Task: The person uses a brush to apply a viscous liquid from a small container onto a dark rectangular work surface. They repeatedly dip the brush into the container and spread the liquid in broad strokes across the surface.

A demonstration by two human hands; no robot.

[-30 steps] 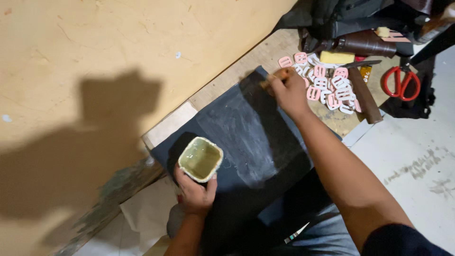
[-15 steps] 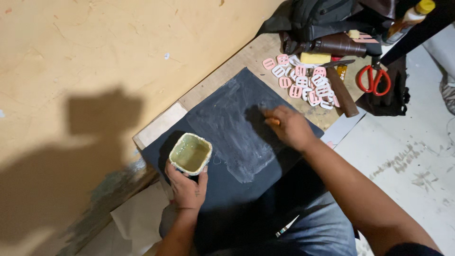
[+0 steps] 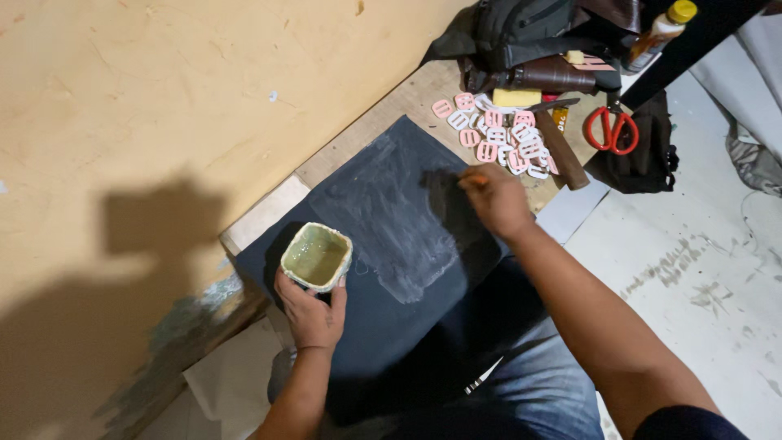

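A wooden table (image 3: 407, 94) is seen against a yellow wall (image 3: 163, 106). A dark sheet (image 3: 383, 269) is laid over the table's near edge, its middle smeared whitish. A pale green cup (image 3: 316, 257) is clasped by the left hand (image 3: 311, 314) at the sheet's left corner. The right hand (image 3: 495, 200) is closed on a small applicator (image 3: 472, 178), pressed to the sheet's right edge. Pink and white buckles (image 3: 501, 138) are heaped at the far right corner, beside red scissors (image 3: 612, 129).

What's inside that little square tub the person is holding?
The tub, gripped by the left hand, holds a pale greenish paste or glue coating its inside. How deep it goes cannot be seen; the tub's base is covered by the fingers.
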